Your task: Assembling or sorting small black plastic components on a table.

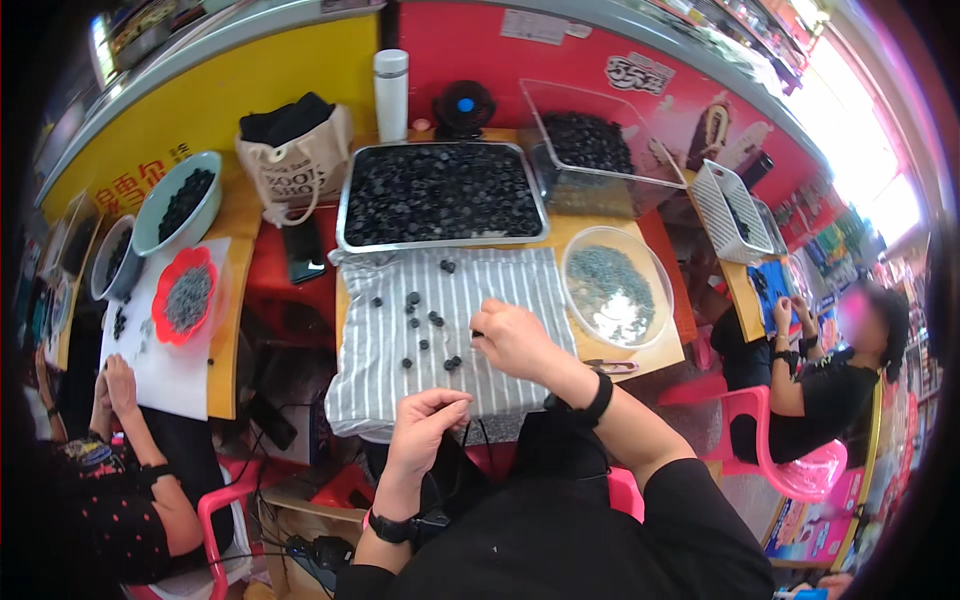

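Note:
A grey-and-white striped cloth (380, 390) lies in front of me, with several small round black parts (413, 299) scattered over it. Above the cloth's right side, my right hand (515, 340) is closed in a pinch, and a bit of a small black part (476, 335) shows at its fingertips. Lower and nearer to me, my left hand (425, 428) is pinched too, thumb against forefinger; what it holds, if anything, is too small to make out. Right of the cloth stands a round clear tub (667, 318) of small grey-blue pieces.
Behind the cloth sits a metal tray (447, 244) full of black parts. A clear bin (600, 195), a fan (464, 108), a white bottle (391, 95) and a tote bag (300, 160) stand around it. Co-workers sit left and right. Red-handled snips (610, 367) lie below the tub.

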A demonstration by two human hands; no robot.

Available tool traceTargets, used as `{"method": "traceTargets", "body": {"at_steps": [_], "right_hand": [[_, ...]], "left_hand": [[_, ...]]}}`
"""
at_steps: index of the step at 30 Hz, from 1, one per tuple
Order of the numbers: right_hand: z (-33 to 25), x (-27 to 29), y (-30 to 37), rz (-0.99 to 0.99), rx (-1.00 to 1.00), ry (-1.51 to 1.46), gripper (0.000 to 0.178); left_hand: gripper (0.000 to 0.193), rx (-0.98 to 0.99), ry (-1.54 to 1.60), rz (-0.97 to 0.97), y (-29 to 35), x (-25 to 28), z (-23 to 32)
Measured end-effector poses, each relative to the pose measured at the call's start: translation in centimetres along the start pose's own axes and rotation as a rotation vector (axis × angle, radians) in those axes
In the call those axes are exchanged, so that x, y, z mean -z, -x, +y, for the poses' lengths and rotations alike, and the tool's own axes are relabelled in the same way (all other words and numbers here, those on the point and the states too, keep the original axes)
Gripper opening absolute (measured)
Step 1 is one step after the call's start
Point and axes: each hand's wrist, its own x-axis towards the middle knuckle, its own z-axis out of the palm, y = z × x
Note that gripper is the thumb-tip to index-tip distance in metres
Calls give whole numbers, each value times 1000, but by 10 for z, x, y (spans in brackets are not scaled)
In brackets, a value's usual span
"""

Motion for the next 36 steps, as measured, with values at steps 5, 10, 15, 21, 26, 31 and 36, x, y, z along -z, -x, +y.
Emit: {"method": "traceTargets", "body": {"at_steps": [5,10,15,21,26,31,36], "right_hand": [[12,-1,62,55,-102,15,15],[37,27,80,361,-190,-220,11],[124,84,98,404,-283,92,11],[140,81,90,106,-458,11,7],[148,76,80,38,-441,66,12],[144,82,78,-61,-423,45,16],[148,88,86,64,-513,-260,11]], "left_hand": [[14,20,-9,-48,-12,-12,-1],[14,22,-65,-104,-15,-31,-3],[14,21,-112,-51,-12,-35,-1],[14,23,-157,-1,-9,-39,-2],[14,26,-142,-22,-9,-38,-3],[14,11,-133,-44,-9,-35,-6],[14,21,-111,-26,-8,-35,-3]]}}
